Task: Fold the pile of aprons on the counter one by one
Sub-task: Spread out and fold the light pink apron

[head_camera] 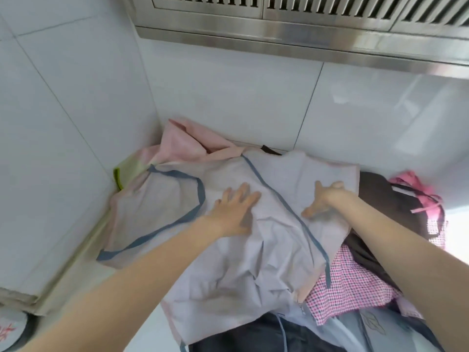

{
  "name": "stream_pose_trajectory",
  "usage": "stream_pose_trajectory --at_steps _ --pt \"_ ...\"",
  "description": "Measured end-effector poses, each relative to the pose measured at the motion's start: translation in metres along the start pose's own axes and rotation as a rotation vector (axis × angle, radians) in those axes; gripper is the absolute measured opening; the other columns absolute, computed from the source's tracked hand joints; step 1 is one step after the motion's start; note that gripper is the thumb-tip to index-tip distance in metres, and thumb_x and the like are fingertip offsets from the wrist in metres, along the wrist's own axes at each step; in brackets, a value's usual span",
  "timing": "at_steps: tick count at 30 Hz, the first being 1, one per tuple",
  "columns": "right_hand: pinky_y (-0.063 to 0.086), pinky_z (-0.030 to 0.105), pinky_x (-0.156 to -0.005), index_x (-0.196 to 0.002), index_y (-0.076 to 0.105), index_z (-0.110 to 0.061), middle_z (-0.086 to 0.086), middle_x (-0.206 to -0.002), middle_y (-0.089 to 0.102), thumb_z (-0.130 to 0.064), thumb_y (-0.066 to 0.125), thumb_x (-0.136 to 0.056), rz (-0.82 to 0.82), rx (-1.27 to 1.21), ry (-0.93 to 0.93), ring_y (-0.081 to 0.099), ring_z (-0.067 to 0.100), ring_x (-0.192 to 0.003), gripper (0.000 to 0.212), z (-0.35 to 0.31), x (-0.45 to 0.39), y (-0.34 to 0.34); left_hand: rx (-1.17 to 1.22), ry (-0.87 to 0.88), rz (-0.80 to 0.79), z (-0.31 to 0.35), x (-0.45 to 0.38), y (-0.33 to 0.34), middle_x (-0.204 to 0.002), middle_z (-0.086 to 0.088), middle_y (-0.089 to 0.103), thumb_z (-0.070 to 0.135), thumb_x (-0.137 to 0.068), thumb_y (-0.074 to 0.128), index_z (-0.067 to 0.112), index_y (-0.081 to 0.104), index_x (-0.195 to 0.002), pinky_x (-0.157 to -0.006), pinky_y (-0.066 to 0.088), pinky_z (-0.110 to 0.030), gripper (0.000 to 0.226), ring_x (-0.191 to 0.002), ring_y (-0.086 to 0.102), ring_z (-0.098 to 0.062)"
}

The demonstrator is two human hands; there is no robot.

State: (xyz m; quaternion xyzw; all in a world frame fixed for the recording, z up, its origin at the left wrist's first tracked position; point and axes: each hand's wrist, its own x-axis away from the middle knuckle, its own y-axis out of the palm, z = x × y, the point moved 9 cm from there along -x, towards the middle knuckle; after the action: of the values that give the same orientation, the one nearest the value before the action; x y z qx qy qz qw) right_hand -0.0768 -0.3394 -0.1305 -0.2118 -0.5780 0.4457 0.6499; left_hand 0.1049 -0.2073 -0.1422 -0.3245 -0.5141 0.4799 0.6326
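White-tiled counter corner: left hand [234,208] flat on lilac apron [253,224], right hand [322,199] pinching its fold

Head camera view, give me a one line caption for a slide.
Left hand presses the lavender apron flat while the right hand grips its edge.

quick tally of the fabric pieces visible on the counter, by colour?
Lilac-grey with blue trim: 1, under both hands
Plain pink: 1
Pink check: 1
Dark brown: 1
Bright pink with ties: 1
Dark navy: 1
Light green: 1
Total: 7 visible; the heap may hide more.
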Motion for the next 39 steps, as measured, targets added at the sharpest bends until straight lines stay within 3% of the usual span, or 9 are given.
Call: stream_pose_trajectory --at_steps 6,12,16,19,22,27,30,36,39 --pt "0.042 0.032 -0.102 -0.15 0.005 -0.014 0.015 -0.146 0.028 -0.034 0.067 -0.085 -0.134 -0.139 -0.023 0.037 0.031 -0.13 0.092 0.01 0.015 0.045 -0.307 0.046 0.04 0.02 -0.019 0.016 -0.157 0.003 0.008 0.02 -0.1 0.035 0.026 0.018 -0.149 -0.109 0.023 -0.045 0.052 -0.143 0.006 -0.028" --pt "0.032 0.023 -0.1 -0.14 0.042 -0.013 0.013 -0.142 0.043 -0.002 0.055 -0.089 0.233 -0.124 -0.402 0.043 0.027 -0.129 0.054 -0.043 0.038 -0.041 -0.443 0.093 0.431 -0.001 -0.007 -0.007 -0.121 0.004 0.062 0.012 -0.08 0.058 0.021 0.069 -0.112 -0.087 0.047 -0.038 0.035 -0.118 0.056 -0.022" --pt "0.029 0.025 -0.101 -0.117 0.062 -0.005 0.02 -0.127 0.048 0.01 0.046 -0.083 0.774 -0.461 -0.793 0.043 0.029 -0.125 0.041 -0.071 0.117 -0.167 -0.213 0.005 0.472 -0.037 0.0 -0.019 -0.142 -0.006 0.046 0.005 -0.09 0.051 0.011 0.048 -0.136 -0.097 0.042 -0.046 0.047 -0.128 0.046 -0.034" --pt "0.032 0.023 -0.091 -0.117 0.058 -0.003 0.02 -0.131 0.043 0.004 0.042 -0.09 0.941 -0.497 -0.622 0.043 0.032 -0.119 0.033 -0.042 0.1 -0.189 0.067 -0.135 0.548 -0.046 0.017 -0.036 -0.153 -0.019 0.023 0.013 -0.096 0.043 0.008 0.022 -0.148 -0.11 0.023 -0.041 0.055 -0.136 0.029 -0.036" --pt "0.015 0.051 -0.112 -0.14 0.038 -0.006 0.016 -0.153 0.016 -0.004 0.04 -0.093 0.514 0.029 -0.232 0.013 0.041 -0.139 0.047 -0.019 0.025 -0.113 0.293 0.015 0.515 -0.008 0.046 -0.033 -0.145 -0.02 0.036 0.044 -0.089 0.043 0.002 0.031 -0.143 -0.107 0.03 -0.035 0.07 -0.131 0.039 -0.033" --pt "0.029 0.041 -0.108 -0.136 0.043 -0.012 0.016 -0.148 0.025 -0.018 0.047 -0.095 0.328 0.034 -0.505 0.029 0.036 -0.134 0.042 -0.072 0.038 -0.028 0.07 0.023 -0.522 0.052 0.082 0.115 -0.15 -0.004 0.015 0.068 -0.073 0.062 0.023 0.01 -0.147 -0.11 0.024 -0.051 0.1 -0.138 0.014 -0.036" --pt "0.036 0.035 -0.097 -0.128 0.045 -0.016 0.014 -0.14 0.035 -0.02 0.047 -0.095 0.209 0.057 -0.694 0.037 0.032 -0.125 0.033 -0.102 0.072 0.016 -0.267 0.042 -0.546 0.053 0.096 0.147 -0.15 -0.012 0.003 0.059 -0.067 0.072 0.021 0.003 -0.146 -0.105 0.021 -0.06 0.111 -0.133 0.006 -0.05" --pt "0.006 0.052 -0.113 -0.147 0.023 -0.03 -0.005 -0.159 -0.008 -0.034 0.036 -0.1 0.316 0.323 -0.685 -0.009 0.027 -0.145 0.049 -0.08 0.092 0.086 -0.437 0.113 -0.501 0.035 0.122 0.165 -0.151 -0.017 -0.028 0.052 -0.07 0.073 0.019 -0.02 -0.147 -0.109 -0.002 -0.066 0.125 -0.134 -0.024 -0.052" --pt "0.008 0.064 -0.108 -0.15 -0.002 -0.038 -0.009 -0.156 -0.023 -0.045 0.023 -0.101 0.099 0.367 -0.372 -0.023 0.031 -0.142 0.056 -0.028 0.065 0.14 -0.416 0.103 -0.478 0.019 0.136 0.171 -0.149 -0.014 -0.034 0.046 -0.072 0.074 0.023 -0.025 -0.145 -0.107 0.001 -0.069 0.125 -0.133 -0.03 -0.048"
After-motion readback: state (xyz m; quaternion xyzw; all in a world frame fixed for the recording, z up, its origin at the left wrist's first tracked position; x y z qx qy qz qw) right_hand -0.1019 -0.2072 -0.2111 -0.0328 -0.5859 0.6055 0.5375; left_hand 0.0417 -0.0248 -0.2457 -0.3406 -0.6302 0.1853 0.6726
